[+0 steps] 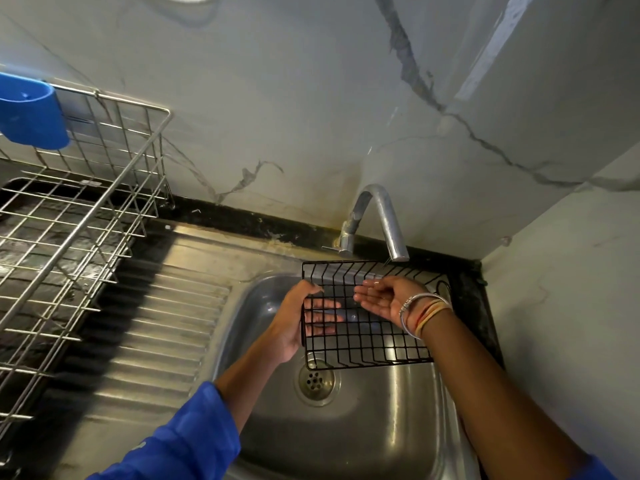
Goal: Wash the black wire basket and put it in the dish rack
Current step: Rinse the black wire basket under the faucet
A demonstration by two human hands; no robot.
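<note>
The left hand [294, 317] has its grip closed on the left edge of the black wire basket [367, 337], held just below the tap [381, 216]. The right hand [384, 296] rests open-palmed inside it, holding nothing.

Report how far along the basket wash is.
Done: the black wire basket is over the sink, beneath the faucet spout. In hand: the left hand grips its left edge while the right hand lies open, palm up, inside it; whether water runs is unclear. Left: moving it to the dish rack on the left, which does not hold it yet.
</note>
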